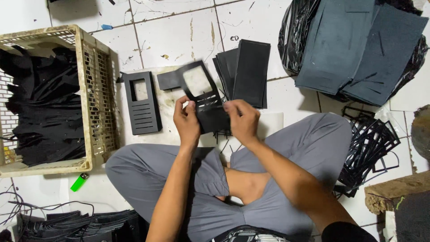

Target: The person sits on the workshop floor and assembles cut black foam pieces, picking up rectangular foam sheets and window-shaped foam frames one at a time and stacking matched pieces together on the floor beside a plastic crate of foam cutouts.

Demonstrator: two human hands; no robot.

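Observation:
Both hands hold one black foam cut-out panel [202,102] with a square window and thin slots. My left hand [187,121] pinches its left edge. My right hand [242,118] grips its right lower side. The panel hangs just above my crossed legs in grey trousers [313,139]. A finished slotted black panel [142,108] lies flat on the floor to the left of my hands. A stack of plain black foam rectangles [245,72] lies just beyond my right hand.
A beige plastic crate [92,112] full of black foam scraps stands at left. A black bag [291,36] at top right holds dark grey foam sheets [354,45]. Black offcut frames [369,148] pile at right. A green lighter [79,182] lies near my knee.

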